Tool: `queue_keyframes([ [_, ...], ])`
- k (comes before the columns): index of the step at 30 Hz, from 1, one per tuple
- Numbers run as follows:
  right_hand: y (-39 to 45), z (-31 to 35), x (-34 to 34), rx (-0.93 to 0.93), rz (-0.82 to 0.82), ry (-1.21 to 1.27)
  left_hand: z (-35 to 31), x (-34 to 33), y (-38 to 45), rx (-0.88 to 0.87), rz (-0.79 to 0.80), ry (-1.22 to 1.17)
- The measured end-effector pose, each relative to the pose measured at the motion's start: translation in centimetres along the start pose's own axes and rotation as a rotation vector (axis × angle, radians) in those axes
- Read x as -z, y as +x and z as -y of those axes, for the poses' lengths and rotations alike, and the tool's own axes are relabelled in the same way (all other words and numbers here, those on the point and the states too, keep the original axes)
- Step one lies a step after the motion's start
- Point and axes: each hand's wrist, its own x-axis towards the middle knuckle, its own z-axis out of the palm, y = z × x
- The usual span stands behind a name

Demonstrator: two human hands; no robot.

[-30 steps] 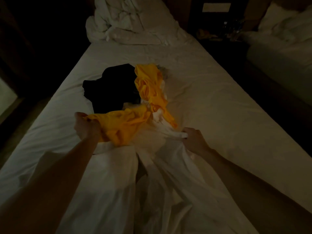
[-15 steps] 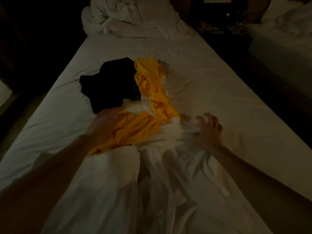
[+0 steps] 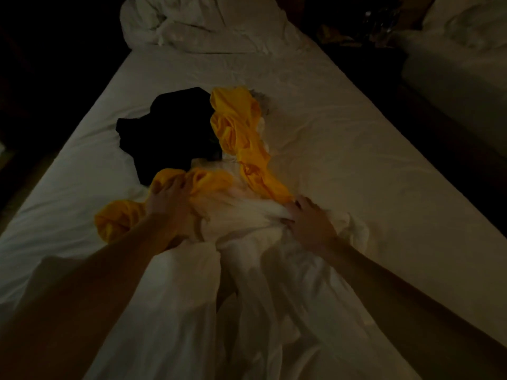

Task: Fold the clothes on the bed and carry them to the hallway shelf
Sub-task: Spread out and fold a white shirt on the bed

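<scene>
A white garment point(image 3: 247, 270) lies crumpled along the near half of the bed point(image 3: 356, 160). A yellow garment point(image 3: 238, 133) drapes over its far end, and another yellow bunch point(image 3: 118, 220) sits to the left. A black garment point(image 3: 164, 133) lies behind them. My left hand point(image 3: 167, 201) presses into the yellow cloth with its fingers curled in it. My right hand point(image 3: 307, 218) grips a fold of the white garment at the yellow cloth's near end.
A bunched white duvet point(image 3: 197, 23) fills the head of the bed. A second bed point(image 3: 461, 64) stands at the right across a dark gap. A dark nightstand point(image 3: 356, 31) with small items sits between the two. The floor at left is dark.
Both hands let go of the lifted cloth, dropped onto the pile and now grip it again farther forward. The yellow cloth has settled down on the white garment.
</scene>
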Motion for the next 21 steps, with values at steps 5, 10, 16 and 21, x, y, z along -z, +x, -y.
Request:
queue_keyframes([
  [5, -2.0, -2.5, 1.0, -0.05, -0.145, -0.012, -1.5, 0.0, 1.3, 0.025, -0.173, 0.008],
  [10, -2.9, -2.1, 2.3, 0.04, -0.196, 0.175, -8.2, 1.2, -0.4, -0.3, 0.072, -0.196],
  [16, -5.0, -2.0, 5.3, 0.128, -0.15, 0.286, -9.9, 2.2, -2.4, -0.4, 0.134, -0.258],
  [21, -6.9, -1.1, 9.1, -0.009, -0.229, 0.527, -9.1, 6.1, -5.4, -0.321, -0.012, -0.493],
])
